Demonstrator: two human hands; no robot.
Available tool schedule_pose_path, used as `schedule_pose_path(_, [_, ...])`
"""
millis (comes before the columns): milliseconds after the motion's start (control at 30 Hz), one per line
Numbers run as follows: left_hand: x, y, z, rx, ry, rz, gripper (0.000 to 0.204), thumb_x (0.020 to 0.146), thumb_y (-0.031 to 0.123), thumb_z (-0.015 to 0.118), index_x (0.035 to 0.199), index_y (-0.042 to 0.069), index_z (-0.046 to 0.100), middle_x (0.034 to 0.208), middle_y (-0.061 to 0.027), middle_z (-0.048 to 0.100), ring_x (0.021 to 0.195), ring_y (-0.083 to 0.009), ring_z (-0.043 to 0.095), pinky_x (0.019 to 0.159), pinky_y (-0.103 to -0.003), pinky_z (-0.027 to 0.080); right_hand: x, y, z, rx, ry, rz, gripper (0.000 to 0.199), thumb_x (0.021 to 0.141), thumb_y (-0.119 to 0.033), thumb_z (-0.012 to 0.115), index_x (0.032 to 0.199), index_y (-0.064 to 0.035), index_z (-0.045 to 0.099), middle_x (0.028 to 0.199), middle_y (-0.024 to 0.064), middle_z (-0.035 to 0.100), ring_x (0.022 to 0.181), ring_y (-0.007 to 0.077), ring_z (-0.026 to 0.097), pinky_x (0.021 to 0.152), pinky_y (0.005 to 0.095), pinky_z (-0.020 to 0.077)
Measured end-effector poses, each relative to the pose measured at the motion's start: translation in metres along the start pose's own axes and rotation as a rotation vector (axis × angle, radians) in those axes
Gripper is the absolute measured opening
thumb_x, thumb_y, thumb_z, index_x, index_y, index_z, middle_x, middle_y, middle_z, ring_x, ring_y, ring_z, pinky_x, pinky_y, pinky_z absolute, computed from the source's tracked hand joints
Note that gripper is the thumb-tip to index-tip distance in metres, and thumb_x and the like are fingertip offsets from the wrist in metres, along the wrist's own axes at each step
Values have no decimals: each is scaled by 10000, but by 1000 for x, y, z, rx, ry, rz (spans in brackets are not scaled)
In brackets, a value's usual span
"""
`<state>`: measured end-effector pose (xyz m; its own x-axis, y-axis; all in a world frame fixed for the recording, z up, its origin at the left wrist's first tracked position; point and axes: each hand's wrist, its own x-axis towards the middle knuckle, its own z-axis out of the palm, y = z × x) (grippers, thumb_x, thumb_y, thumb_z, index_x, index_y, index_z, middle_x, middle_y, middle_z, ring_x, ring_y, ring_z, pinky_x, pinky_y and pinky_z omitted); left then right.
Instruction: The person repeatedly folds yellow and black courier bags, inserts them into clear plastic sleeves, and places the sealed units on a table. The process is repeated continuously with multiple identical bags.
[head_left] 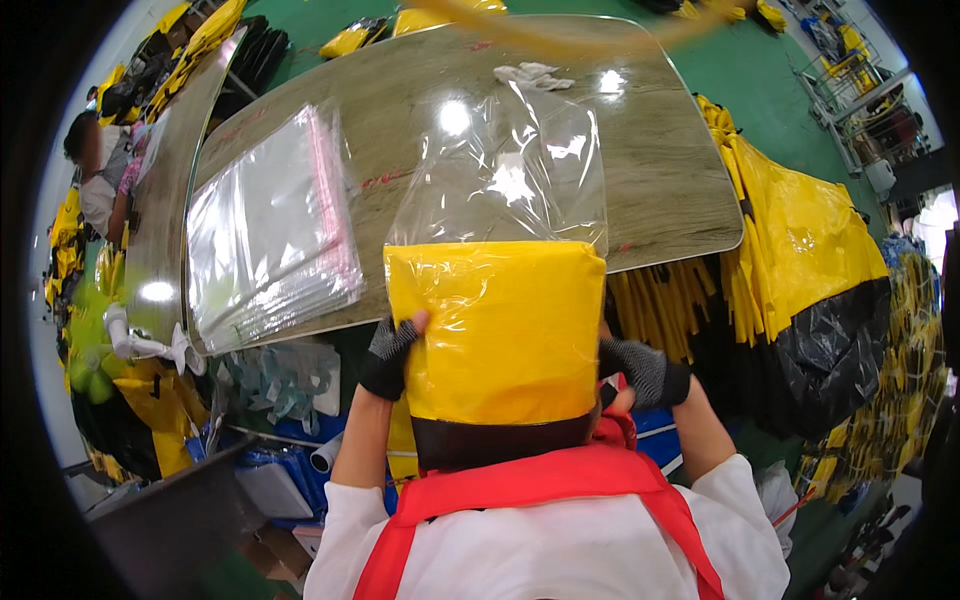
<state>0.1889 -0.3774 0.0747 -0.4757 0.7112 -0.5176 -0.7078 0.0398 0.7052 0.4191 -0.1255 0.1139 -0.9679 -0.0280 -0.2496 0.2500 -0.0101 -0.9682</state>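
Observation:
A folded yellow and black sheet-like item (500,330) stands upright against my body, inside a clear plastic bag (480,190). The bag's loose upper part lies out over the table. At the item's left edge, my left hand (392,350), in a black and grey fingerless glove, grips it with the thumb on the front. My right hand (645,375), gloved alike, closes on the opposite edge; some of its fingers are hidden or blurred. To the left lies a stack of flat clear plastic bags (270,220) with a pink edge.
The wood-patterned table (660,150) has a rounded right end. A white glove (533,76) lies at its far side. Yellow and black items (800,230) hang at the right. A green fan (92,340) stands at the left, and a person (100,170) is beyond.

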Motion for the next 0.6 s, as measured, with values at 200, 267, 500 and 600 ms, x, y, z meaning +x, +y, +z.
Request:
schedule_pose_path(200, [-21, -30, -5, 201, -78, 126, 608, 819, 335, 638, 1298, 26, 426, 1226, -81, 531, 1131, -194, 485, 953, -317, 383, 13, 1, 27, 322, 433, 23, 493, 828, -256, 647, 1215, 0, 481, 1139, 90, 570, 1058, 185, 529, 935, 310, 407])
schedule_pose_path(267, [-13, -10, 0, -186, -89, 2, 503, 882, 329, 555, 1262, 13, 457, 1181, -101, 558, 1058, -192, 544, 903, -324, 433, 15, 7, 42, 75, 450, -145, 410, 845, -240, 620, 1168, -3, 533, 1066, 70, 613, 1008, 182, 556, 904, 310, 423])
schedule_pose_path(500, [-27, -64, -6, 423, -13, 401, 671, 775, 349, 701, 1286, 19, 419, 1216, -104, 530, 1113, -206, 499, 954, -327, 382, 26, 8, 9, 100, 506, 181, 442, 802, -305, 679, 1097, 11, 587, 1049, 99, 621, 950, 155, 582, 833, 288, 466])
schedule_pose_path(600, [1, -29, -28, 252, -1, 95, 590, 842, 371, 619, 1272, 18, 424, 1181, -101, 547, 1044, -179, 540, 898, -317, 440, 22, 7, 13, -79, 248, -18, 527, 797, -280, 681, 1201, 12, 510, 1104, 107, 603, 1030, 183, 546, 907, 299, 422])
